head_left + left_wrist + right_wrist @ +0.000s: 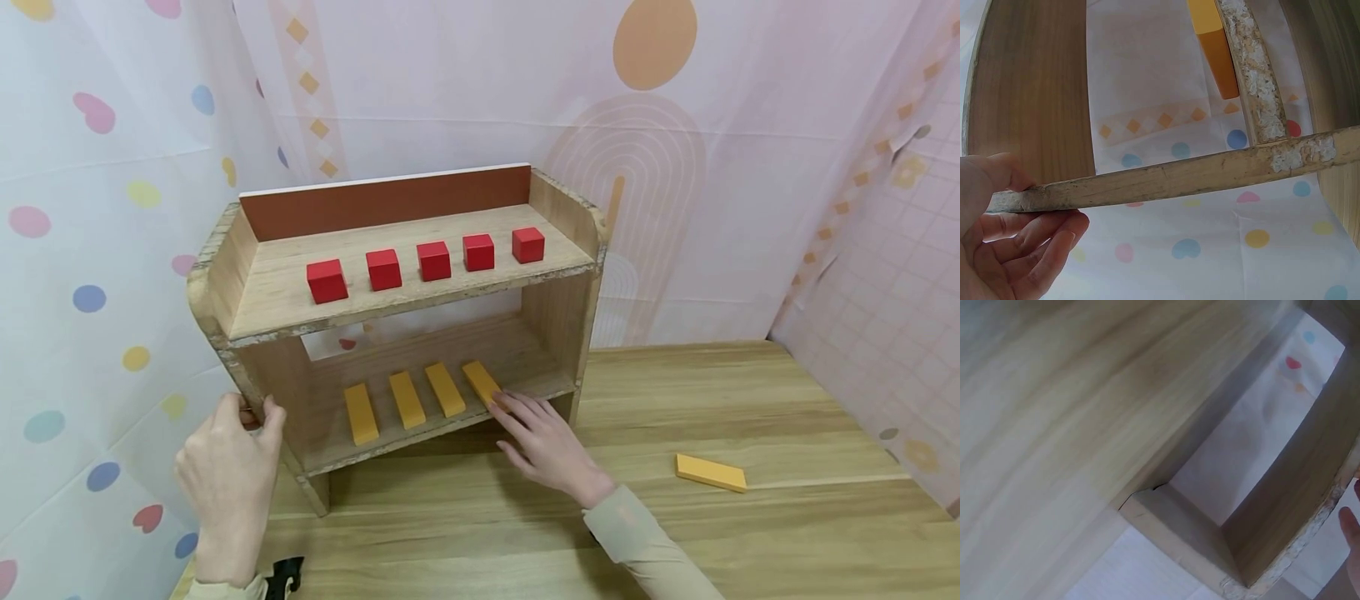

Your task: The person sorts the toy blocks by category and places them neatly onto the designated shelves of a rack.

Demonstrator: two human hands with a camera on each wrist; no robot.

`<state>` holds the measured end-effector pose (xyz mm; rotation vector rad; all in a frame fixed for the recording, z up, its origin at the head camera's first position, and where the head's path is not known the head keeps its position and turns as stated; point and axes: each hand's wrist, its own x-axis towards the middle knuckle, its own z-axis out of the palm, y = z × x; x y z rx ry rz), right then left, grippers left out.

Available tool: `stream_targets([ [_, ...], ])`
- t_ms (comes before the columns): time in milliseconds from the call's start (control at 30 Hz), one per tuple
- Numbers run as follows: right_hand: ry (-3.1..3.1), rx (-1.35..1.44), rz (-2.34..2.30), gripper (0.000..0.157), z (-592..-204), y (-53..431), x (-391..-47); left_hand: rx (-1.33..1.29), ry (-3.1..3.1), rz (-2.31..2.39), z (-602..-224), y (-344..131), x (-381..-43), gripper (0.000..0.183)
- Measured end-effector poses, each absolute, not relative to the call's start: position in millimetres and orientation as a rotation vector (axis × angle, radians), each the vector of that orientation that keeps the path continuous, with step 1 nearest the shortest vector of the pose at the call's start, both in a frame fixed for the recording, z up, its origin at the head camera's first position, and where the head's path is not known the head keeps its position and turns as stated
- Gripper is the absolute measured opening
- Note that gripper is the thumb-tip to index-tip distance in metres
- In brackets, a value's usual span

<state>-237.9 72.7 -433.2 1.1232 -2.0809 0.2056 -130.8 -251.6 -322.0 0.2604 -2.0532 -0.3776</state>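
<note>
A small wooden shelf (pixel 420 312) with two levels stands on the table. My left hand (pixel 228 475) pinches the edge of its left side panel (pixel 1122 186), thumb on one face and curled fingers on the other. On the lower level, several yellow rectangular blocks (pixel 362 414) lie in a row, side by side. My right hand (pixel 547 442) reaches in at the row's right end, its extended fingertips touching the near end of the rightmost yellow block (pixel 478 379). Only part of that hand (pixel 1352 534) shows in the right wrist view, beside the shelf edge.
Several red cubes (pixel 433 261) stand in a spaced row on the top level, in front of a brown back strip (pixel 390 200). One more yellow block (pixel 710 472) lies on the wooden table (pixel 750 400) to the right. Patterned curtains (pixel 450 92) hang behind and at the sides.
</note>
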Motion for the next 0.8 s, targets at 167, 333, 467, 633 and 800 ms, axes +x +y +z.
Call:
stream_targets([
  [167, -2.165, 1.078, 0.195, 0.059, -433, 67, -236, 0.266, -2.056, -0.384, -322, -252, -131, 0.022],
  [333, -2.212, 1.065, 0.186, 0.056, -433, 62, -235, 0.268, -2.055, -0.383, -322, -251, -131, 0.022],
  [467, -2.226, 1.061, 0.195, 0.059, -434, 60, -235, 0.271, -2.055, -0.385, -322, -251, -131, 0.022],
  [633, -2.239, 1.047, 0.192, 0.066, -434, 59, -234, 0.266, -2.055, -0.386, -322, -251, -131, 0.022],
  [800, -2.247, 1.054, 0.192, 0.065, -435, 61, -234, 0.261, -2.052, -0.385, -322, -251, -131, 0.022],
])
